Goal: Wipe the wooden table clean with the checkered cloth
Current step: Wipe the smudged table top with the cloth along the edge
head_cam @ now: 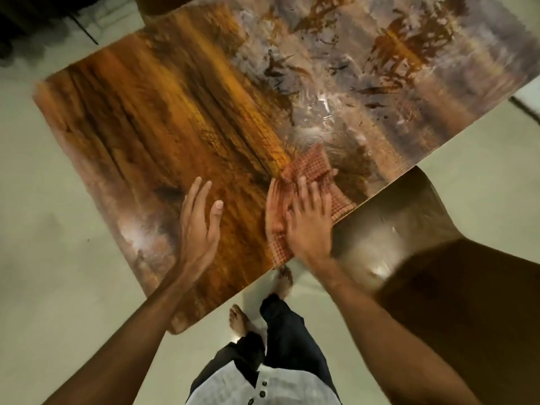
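A glossy wooden table (163, 118) fills the upper half of the head view, its right part streaked with whitish smears. The red-and-cream checkered cloth (312, 163) lies bunched near the table's front edge. My right hand (306, 220) presses flat on the cloth with fingers spread and straight. To its left, apart from the cloth, my left hand (198, 223) rests flat on the bare wood, fingers extended. The image is blurred by motion.
A brown chair seat (409, 223) stands against the table's front edge at the right. Pale floor (58, 258) surrounds the table. My bare feet and dark trousers (277, 331) are just below the table's near edge.
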Action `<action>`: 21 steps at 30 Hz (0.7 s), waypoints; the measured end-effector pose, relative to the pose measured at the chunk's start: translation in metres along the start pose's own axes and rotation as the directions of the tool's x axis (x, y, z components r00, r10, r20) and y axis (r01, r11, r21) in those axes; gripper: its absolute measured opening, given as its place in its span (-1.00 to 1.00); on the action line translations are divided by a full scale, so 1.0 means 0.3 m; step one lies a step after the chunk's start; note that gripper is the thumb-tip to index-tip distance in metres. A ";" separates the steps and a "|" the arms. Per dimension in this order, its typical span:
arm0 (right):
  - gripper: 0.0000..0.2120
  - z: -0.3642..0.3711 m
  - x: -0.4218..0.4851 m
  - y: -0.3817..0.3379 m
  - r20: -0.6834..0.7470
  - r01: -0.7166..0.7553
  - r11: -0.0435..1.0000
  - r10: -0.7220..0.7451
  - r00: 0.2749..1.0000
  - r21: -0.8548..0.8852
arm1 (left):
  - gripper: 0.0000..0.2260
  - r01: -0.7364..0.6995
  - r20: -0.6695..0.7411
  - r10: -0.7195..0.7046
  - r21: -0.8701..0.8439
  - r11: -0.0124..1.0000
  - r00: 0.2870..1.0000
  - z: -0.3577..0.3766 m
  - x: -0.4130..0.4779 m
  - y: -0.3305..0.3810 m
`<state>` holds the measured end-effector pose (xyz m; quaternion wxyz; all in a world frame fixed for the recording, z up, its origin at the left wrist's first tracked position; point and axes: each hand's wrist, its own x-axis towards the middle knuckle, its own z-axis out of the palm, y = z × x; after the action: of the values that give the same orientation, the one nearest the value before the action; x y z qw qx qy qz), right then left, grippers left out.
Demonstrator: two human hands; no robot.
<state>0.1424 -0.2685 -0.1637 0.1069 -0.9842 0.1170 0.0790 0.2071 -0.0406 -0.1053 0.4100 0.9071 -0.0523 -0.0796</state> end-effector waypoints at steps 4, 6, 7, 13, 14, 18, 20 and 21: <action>-0.37 0.105 -0.228 -0.410 0.120 0.379 0.923 -0.385 0.915 0.074 | -0.44 0.076 -0.101 -0.074 0.014 0.997 0.992 -0.125 -0.116 -0.111; -0.36 0.140 -0.280 -0.515 0.182 0.512 0.855 -0.519 0.835 0.084 | -0.47 0.094 -0.133 -0.093 0.002 0.996 0.987 -0.185 -0.172 -0.173; -0.37 0.151 -0.274 -0.548 0.180 0.543 0.835 -0.550 0.816 0.087 | -0.47 0.107 -0.159 -0.106 -0.004 0.994 0.982 -0.228 -0.208 -0.214; -0.41 0.161 -0.079 -0.708 0.180 0.522 0.852 -0.510 0.841 -0.024 | -0.40 0.281 -0.256 -0.273 -0.007 0.960 0.927 -0.365 -0.370 -0.373; -0.41 0.161 -0.068 -0.755 0.188 0.523 0.852 -0.509 0.840 -0.031 | -0.41 0.298 -0.268 -0.290 -0.012 0.955 0.919 -0.377 -0.390 -0.389; -0.41 0.184 -0.142 -0.797 0.223 0.616 0.785 -0.589 0.777 -0.071 | -0.45 0.303 -0.311 -0.309 -0.071 0.950 0.899 -0.408 -0.422 -0.424; -0.41 0.185 -0.161 -0.780 0.266 0.668 0.741 -0.632 0.728 -0.067 | -0.46 0.306 -0.341 -0.324 -0.106 0.946 0.882 -0.423 -0.410 -0.435; -0.41 0.180 -0.138 -0.783 0.276 0.685 0.726 -0.647 0.711 -0.060 | -0.45 0.307 -0.350 -0.326 -0.110 0.945 0.878 -0.425 -0.400 -0.437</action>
<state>0.1537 -0.0243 -0.1632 0.0630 -0.9483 -0.2668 0.1601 0.1171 0.1588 -0.1087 0.4170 0.8915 0.1754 0.0223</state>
